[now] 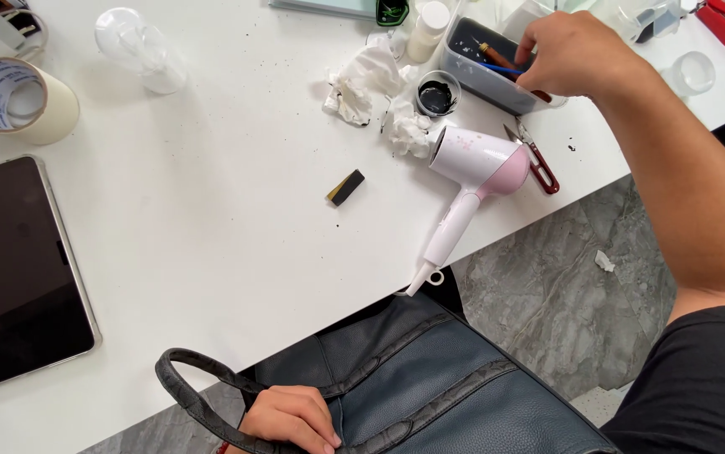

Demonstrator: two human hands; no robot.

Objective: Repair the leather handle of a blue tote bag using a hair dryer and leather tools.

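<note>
Two hands at work: our right hand [568, 55] reaches into the grey tray [473, 77], fingers curled among brushes [497, 60]; grip unclear. Our left hand [291, 418] clasps the bag [446, 395] below the table edge [211, 252], near the hairdryer [471, 181].

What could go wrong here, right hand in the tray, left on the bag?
1. The right hand digs in the grey tray beside an open cup of black paste; a nudge might tip it.
2. The hair dryer lies at the table edge above the bag, which the left hand holds; it may slide off.
</note>
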